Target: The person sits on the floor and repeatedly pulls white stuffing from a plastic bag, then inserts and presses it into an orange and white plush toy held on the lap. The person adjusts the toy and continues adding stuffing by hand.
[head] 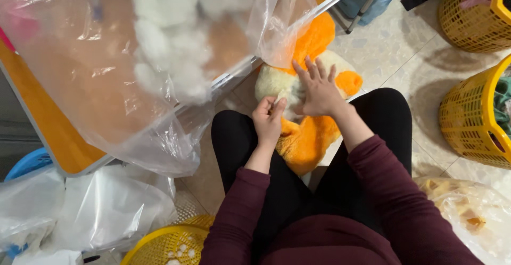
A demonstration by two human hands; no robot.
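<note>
Head view: the orange-and-cream plush toy (pixel 306 137) is lying across the person's lap between the knees, its long axis running from the near lap up and away toward the edge of the bench (pixel 58 142), where a clear plastic bag of white stuffing (pixel 165 57) is overhanging. The left hand (pixel 268 118) is pinching a bit of the cream fabric, fingers (pixel 277 107) clenched on it, while the right hand (pixel 319 92) is pressing flat on the toy with fingers splayed and released, holding nothing. Both hands are touching the toy just beside each other, the left one nearer the body; yellow baskets (pixel 474 116) are standing well apart to the right.
</note>
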